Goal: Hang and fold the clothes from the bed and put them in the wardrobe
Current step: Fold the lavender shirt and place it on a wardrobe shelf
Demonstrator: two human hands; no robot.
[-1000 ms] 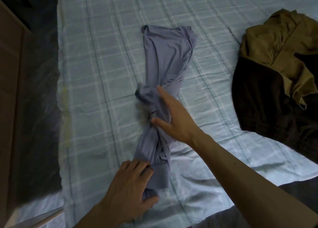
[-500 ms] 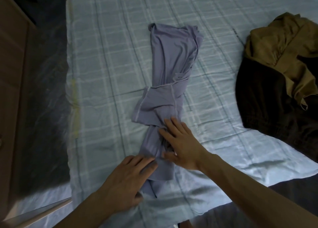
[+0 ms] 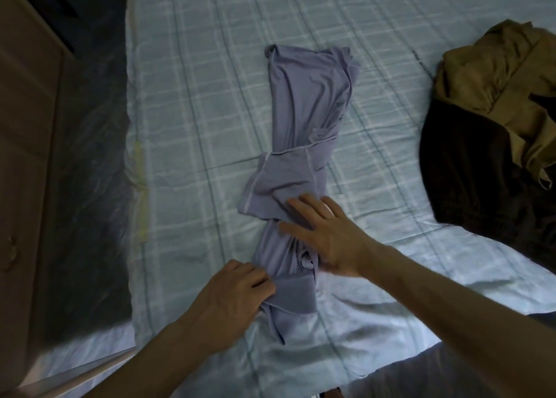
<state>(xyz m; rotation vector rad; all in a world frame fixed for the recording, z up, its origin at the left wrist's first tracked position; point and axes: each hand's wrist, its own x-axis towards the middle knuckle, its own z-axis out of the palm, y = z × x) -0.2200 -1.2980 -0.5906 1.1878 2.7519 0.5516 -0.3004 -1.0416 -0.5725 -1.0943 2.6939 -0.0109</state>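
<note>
Lavender-grey jersey, the T-shirt [image 3: 304, 121] lies lengthwise in the middle of the checked pale-blue bedsheet [image 3: 195, 97], its sides turned in to a narrow strip and a sleeve flap doubled across its middle. The left hand [image 3: 237, 292] has its fingers curled round the near end of the strip at the hem band, gripping it. The right hand [image 3: 328, 235] lies flat with fingers spread, pressing the bunched middle and holding nothing. By the look of it the fold is roughly half made: the lengthwise turns are in, but the strip is creased and twisted near the hands and is not yet doubled end to end. Well apart to the right, an olive-tan garment [image 3: 496, 81] lies crumpled on top of a dark brown garment [image 3: 469, 181], both unfolded, so most of the job seems to remain. At the left, past a dark glossy strip [image 3: 93, 187] beside the bed, stands a wooden cupboard front [image 3: 27, 157]; whether it is the wardrobe cannot be told. The likeliest hindrance is the twist under the right palm, which would bulk the fold unless smoothed.
</note>
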